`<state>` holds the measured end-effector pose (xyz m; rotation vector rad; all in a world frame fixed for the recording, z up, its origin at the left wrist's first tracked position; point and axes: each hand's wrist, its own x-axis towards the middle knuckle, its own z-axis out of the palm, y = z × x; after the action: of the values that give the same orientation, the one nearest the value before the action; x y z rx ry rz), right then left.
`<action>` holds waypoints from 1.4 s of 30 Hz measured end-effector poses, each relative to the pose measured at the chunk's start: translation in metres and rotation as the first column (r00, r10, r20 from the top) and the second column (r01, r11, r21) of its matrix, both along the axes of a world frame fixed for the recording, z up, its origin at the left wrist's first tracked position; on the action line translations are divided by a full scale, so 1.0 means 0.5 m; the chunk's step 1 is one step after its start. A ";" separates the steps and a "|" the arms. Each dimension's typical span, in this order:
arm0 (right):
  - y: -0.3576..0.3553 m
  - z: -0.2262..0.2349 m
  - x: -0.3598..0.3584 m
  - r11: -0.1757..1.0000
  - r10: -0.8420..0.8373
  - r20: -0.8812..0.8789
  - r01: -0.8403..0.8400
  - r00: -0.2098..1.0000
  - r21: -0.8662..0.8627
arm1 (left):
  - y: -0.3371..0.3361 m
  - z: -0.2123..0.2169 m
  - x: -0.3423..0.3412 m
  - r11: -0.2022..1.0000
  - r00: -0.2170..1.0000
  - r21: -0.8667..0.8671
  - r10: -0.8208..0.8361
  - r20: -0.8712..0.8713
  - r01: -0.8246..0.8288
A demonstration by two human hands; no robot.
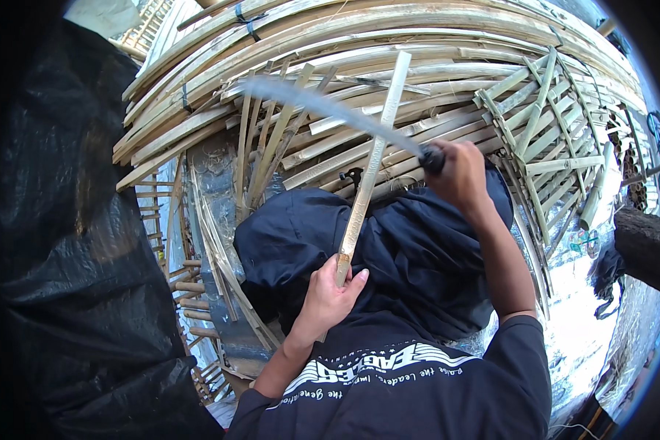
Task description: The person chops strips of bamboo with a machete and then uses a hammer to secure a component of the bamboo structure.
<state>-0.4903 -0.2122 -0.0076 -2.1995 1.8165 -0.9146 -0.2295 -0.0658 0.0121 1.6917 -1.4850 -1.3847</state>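
My left hand (328, 299) is wrapped round the lower end of a split bamboo strip (378, 158), which slants up and away from my lap. In my right hand (458, 180) is the dark handle of a long-bladed knife (330, 110). Its blade, blurred by motion, points to the far left and passes across the strip in the picture; whether the two touch I cannot tell. Beneath both hands are my legs in dark trousers (411, 249).
Long bamboo strips (293, 33) lie bundled with dark ties across the far side. A bamboo lattice (543, 139) stands at the right. Thin slats (224, 257) lie by my left leg, and a black tarp (81, 242) hangs further left. A dark wooden block (642, 246) sits far right.
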 end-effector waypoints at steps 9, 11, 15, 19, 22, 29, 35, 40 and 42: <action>-0.046 -0.001 -0.028 0.999 0.023 -0.300 -0.015 0.954 0.029 | 0.025 0.006 -0.002 0.984 0.992 -0.132 -0.117 0.048 0.122; -0.044 0.003 -0.031 0.998 0.022 -0.313 -0.001 0.950 0.066 | 0.028 0.005 -0.003 0.984 0.992 -0.131 -0.113 0.052 0.119; -0.064 0.004 -0.048 1.000 0.001 -0.303 0.001 0.953 0.009 | 0.026 0.018 -0.003 0.989 0.993 -0.099 -0.101 0.065 0.107; -0.135 -0.004 -0.129 0.977 -0.206 -0.274 0.214 0.939 0.000 | 0.055 0.020 0.019 0.988 0.990 -0.085 -0.121 0.078 0.127; -0.167 0.006 -0.184 0.918 -0.303 -0.344 0.369 0.889 0.147 | 0.066 0.027 0.026 0.995 0.996 -0.061 -0.079 0.046 0.082; -0.159 -0.032 -0.254 0.808 -0.462 -0.352 0.550 0.814 0.212 | 0.031 0.026 0.033 0.997 0.998 -0.078 -0.013 0.068 0.019; -0.034 -0.060 -0.326 0.752 -0.606 -0.236 0.644 0.760 0.143 | 0.030 -0.014 0.046 0.999 0.999 0.016 0.050 -0.009 -0.050; 0.167 -0.185 -0.446 0.596 -0.780 -0.140 0.792 0.610 0.129 | 0.015 -0.035 0.036 0.998 0.997 0.024 0.061 -0.041 -0.060; 0.248 -0.230 -0.465 0.480 -0.859 -0.106 0.861 0.501 0.170 | 0.004 -0.038 0.033 0.999 0.998 0.018 0.052 -0.033 -0.052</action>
<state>-0.7227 -0.0884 -0.1225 -1.0212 2.9141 -0.7469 -0.2128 -0.0640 -0.0068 1.6970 -1.4051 -1.3952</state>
